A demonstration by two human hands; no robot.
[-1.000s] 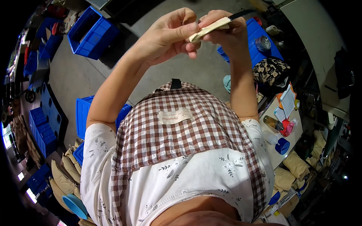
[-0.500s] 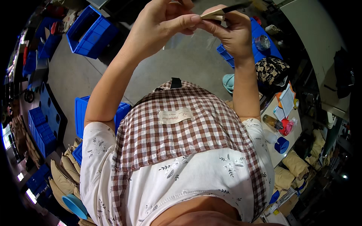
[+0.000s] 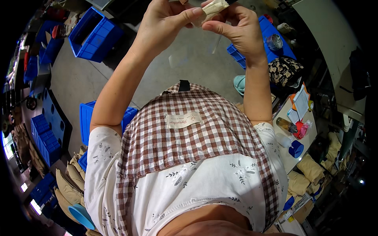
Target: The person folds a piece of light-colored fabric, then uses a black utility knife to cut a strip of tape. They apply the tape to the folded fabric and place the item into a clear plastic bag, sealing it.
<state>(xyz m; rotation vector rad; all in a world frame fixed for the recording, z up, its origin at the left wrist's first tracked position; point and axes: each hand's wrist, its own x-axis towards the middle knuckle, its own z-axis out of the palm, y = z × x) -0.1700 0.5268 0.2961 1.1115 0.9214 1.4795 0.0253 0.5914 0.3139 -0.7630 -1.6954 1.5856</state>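
Observation:
Both of my hands are raised together at the top edge of the head view. Between them is a small cream-coloured piece (image 3: 214, 8), crumpled or folded, with a dark part at its upper right end; its exact kind does not show. My left hand (image 3: 165, 25) has thumb and fingers closed at the piece's left end. My right hand (image 3: 242, 29) curls round its right side, thumb below and fingers partly hidden behind it. Something thin and clear, like plastic film, shows faintly beneath the hands. The top edge cuts off part of both hands.
A blue crate (image 3: 94, 37) stands at the upper left, and a blue bin (image 3: 88, 118) is beside my left elbow. To the right, a small table (image 3: 309, 145) carries a bottle, a clipboard and a blue tape roll. Tan bundles (image 3: 309, 169) lie beyond it.
My hands have shifted slightly upward. The cream piece has turned and now shows a broader face, while its long dark end has mostly left the picture at the top.

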